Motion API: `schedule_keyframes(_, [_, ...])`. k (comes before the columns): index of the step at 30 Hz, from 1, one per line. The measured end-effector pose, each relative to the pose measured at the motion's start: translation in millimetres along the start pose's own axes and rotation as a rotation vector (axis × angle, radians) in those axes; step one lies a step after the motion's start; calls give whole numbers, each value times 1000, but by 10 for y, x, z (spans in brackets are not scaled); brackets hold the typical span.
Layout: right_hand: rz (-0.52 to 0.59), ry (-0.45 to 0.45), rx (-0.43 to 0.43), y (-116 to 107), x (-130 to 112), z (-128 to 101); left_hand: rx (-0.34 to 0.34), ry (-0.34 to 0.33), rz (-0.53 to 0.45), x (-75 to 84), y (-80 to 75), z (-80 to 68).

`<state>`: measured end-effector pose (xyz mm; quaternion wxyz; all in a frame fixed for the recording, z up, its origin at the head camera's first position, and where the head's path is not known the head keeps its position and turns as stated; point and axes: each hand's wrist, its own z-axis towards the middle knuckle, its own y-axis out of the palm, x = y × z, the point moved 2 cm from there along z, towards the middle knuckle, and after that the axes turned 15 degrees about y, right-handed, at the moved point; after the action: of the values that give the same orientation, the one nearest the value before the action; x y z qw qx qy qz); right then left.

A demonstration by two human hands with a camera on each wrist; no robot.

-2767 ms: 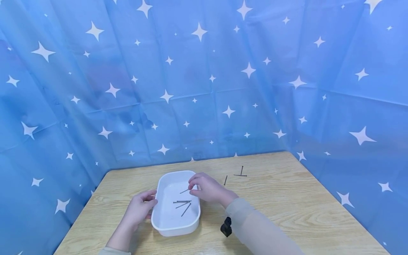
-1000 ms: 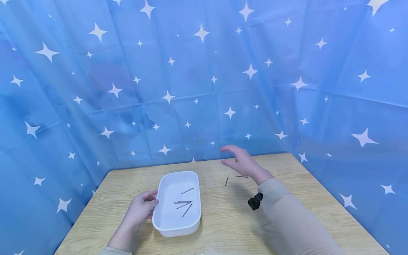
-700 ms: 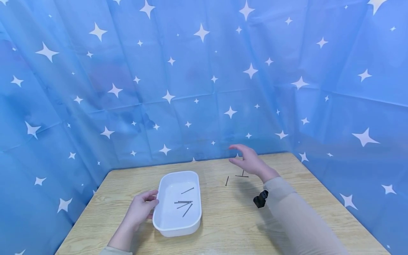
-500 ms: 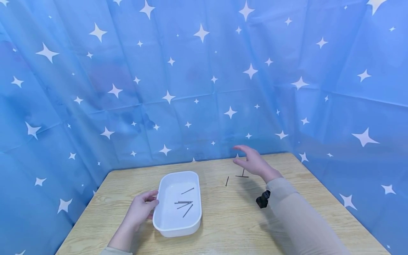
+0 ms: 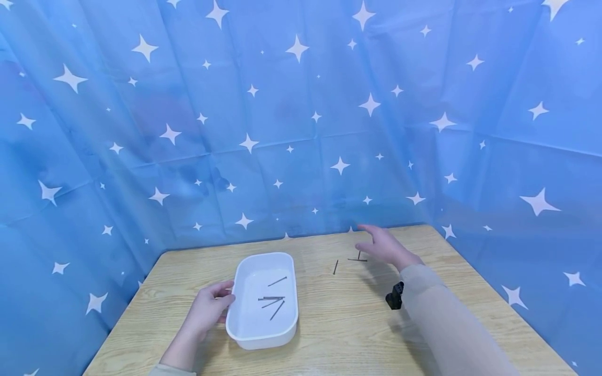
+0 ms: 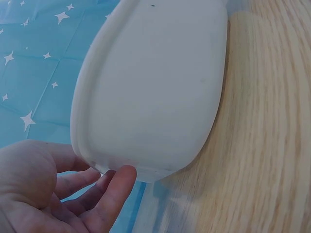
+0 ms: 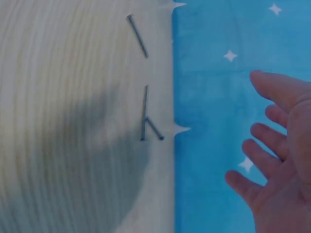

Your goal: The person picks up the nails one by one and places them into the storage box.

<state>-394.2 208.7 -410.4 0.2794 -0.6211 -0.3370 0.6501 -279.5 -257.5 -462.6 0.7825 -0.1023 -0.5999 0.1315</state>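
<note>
A white plastic tray (image 5: 251, 326) stands on the table with several dark nails (image 5: 277, 310) lying in it. My left hand (image 5: 207, 308) holds the tray's left side; in the left wrist view the thumb (image 6: 121, 187) lies against the rim (image 6: 80, 116) and the fingers are at the outer wall. Over the far part of the table hovers my right hand (image 5: 388, 247), fingers spread and holding nothing. Below it two nails touch in a T, one long nail (image 7: 144, 114) and one slanting nail (image 7: 154, 128). A single nail (image 5: 336, 267) lies apart to their left.
The wooden table (image 5: 338, 329) ends at a blue star-patterned curtain (image 5: 301, 156) behind and on both sides. A black wrist camera (image 5: 395, 296) sits on the right sleeve. The right arm's shadow falls across the wood.
My right hand let a nail go in the tray, swung right and up, then sank toward the two touching nails. The left hand has stayed on the tray.
</note>
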Motion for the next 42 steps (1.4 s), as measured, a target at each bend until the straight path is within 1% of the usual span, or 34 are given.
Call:
schedule_keyframes(11, [-40, 52, -37, 99, 305, -5, 2, -1, -2, -10, 7, 12])
schedule_keyframes(18, [17, 111, -108, 175, 435, -37, -4, -1, 13, 4, 3, 13])
schedule_keyframes(23, [10, 107, -112, 232, 480, -38, -3, 0, 12, 13, -4, 5])
schedule_keyframes(30, [37, 123, -130, 316, 524, -63, -9, -13, 19, -3, -1, 8])
schedule_keyframes(42, [-32, 140, -118, 418, 562, -80, -8, -17, 17, 11, -5, 5])
